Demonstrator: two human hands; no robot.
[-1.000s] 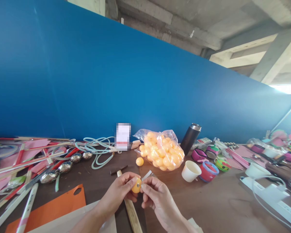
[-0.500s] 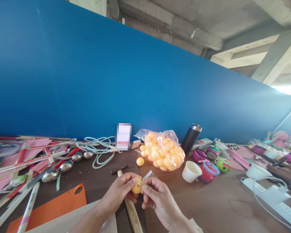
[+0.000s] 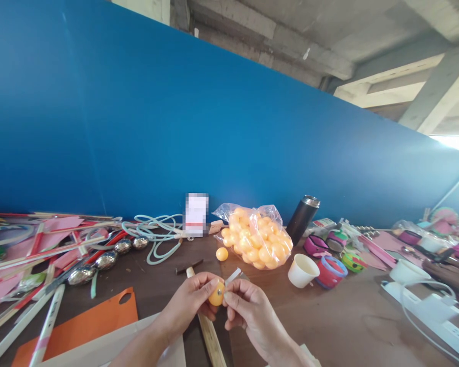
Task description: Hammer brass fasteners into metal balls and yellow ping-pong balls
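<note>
Between the thumb and fingers of my left hand point(image 3: 191, 300) is a small orange ball point(image 3: 216, 294), which looks like a ping-pong ball and bears a small dark, shiny spot. My right hand point(image 3: 248, 311) is closed in a pinch against the ball's right side; whatever its fingertips hold is too small to make out. A whitish strip point(image 3: 233, 276) sticks out just behind the right fingers. Under my left hand lies a hammer point(image 3: 211, 340) with a wooden handle. Beyond the hands sit a loose orange ball point(image 3: 222, 254) and a clear bag of orange balls point(image 3: 258, 244).
A black flask point(image 3: 303, 219), a white paper cup point(image 3: 303, 271) and colourful small cups point(image 3: 331, 270) stand to the right, before a power strip point(image 3: 424, 311). Leftward are orange card point(image 3: 80, 326), silver balls point(image 3: 82, 275), sticks and a coiled cord point(image 3: 153, 229). A blue partition point(image 3: 214, 127) rises behind.
The view has shifted very slightly. Both hands keep the same hold around the orange ball.
</note>
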